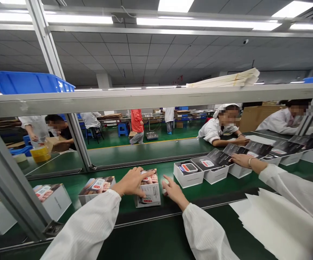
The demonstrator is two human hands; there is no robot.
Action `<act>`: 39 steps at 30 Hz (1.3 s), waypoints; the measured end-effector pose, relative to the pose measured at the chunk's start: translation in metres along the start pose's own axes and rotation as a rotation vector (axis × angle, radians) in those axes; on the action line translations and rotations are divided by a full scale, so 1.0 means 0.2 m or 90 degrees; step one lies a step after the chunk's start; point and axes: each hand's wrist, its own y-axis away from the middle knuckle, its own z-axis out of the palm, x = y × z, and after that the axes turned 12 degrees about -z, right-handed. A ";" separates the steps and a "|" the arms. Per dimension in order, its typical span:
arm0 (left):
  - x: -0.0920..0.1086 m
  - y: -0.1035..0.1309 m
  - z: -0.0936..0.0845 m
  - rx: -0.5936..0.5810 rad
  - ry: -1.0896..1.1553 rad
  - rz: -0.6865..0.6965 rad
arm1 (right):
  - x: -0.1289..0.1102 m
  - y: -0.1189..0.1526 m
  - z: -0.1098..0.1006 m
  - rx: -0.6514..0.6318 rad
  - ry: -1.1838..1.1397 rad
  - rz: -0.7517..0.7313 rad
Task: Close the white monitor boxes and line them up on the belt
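Note:
My left hand [133, 183] rests on a closed printed box [149, 195] on the green conveyor belt [167, 169], thumb over its front and fingers across its top. Just right of that box, my right hand [172, 191] hovers with fingers apart, holding nothing. Another closed printed box [97, 186] sits to the left of my left hand. Beyond my right hand stands an open white box [189, 174] with a white and grey device inside, beside a second open box [210, 169] with a dark printed insert.
Another person's hand [243, 160] reaches over the open boxes at right. Paper sheets [281, 220] lie at lower right. A metal post [13, 180] stands at left, and a shelf beam [156, 98] crosses above. Someone in white [216, 130] leans across the line.

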 end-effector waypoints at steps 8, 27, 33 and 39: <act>-0.11 0.11 0.00 -0.039 -0.018 -0.059 | 0.15 0.01 -0.58 0.562 0.238 0.089; 0.44 -0.17 0.34 0.324 0.214 -0.085 | 0.18 0.01 -0.34 0.213 0.228 -0.119; 0.47 -0.30 0.61 0.114 0.400 -0.190 | 0.17 0.01 -0.29 0.118 0.070 -0.096; 0.34 -0.18 0.53 0.148 0.279 -0.150 | 0.18 -0.07 -0.24 0.178 -0.066 -0.031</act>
